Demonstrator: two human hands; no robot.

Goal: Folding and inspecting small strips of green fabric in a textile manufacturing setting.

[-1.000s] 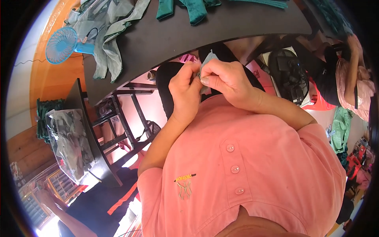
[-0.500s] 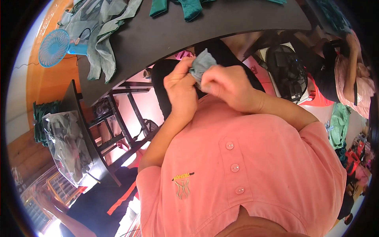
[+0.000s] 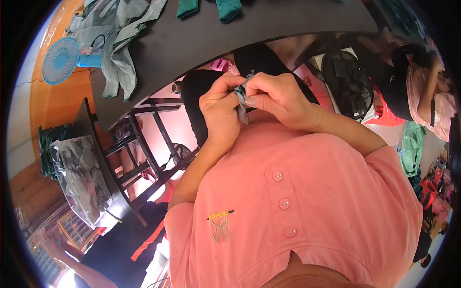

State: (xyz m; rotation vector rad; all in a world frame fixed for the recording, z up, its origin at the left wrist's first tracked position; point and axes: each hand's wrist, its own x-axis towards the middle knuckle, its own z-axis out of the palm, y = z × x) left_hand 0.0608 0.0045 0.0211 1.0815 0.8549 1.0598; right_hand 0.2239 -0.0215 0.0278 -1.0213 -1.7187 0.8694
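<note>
Between my two hands, above my lap, is a small piece of grey-green fabric (image 3: pixel 242 105), bunched up, with a darker green edge near the fingers. My left hand (image 3: pixel 221 108) pinches it with curled fingers, and a narrow tail of the cloth hangs below. My right hand (image 3: pixel 278 98) grips its other side between thumb and index finger. What lies inside the fingers is hidden. Dark green velvety pieces (image 3: pixel 228 9) lie on the dark table (image 3: pixel 201 41) beyond my hands.
Sheer grey-green cloth (image 3: pixel 120 67) hangs over the table's left edge beside a small blue fan (image 3: pixel 61 61). A clear plastic bag of cloth (image 3: pixel 81 173) stands at the left by a black stool frame (image 3: pixel 149 139). Another person (image 3: pixel 425 91) sits at the far right.
The fabric has gone from a spread flap standing above my fingers to a narrow bunch hanging partly below them. My right hand has turned and closed in beside my left.
</note>
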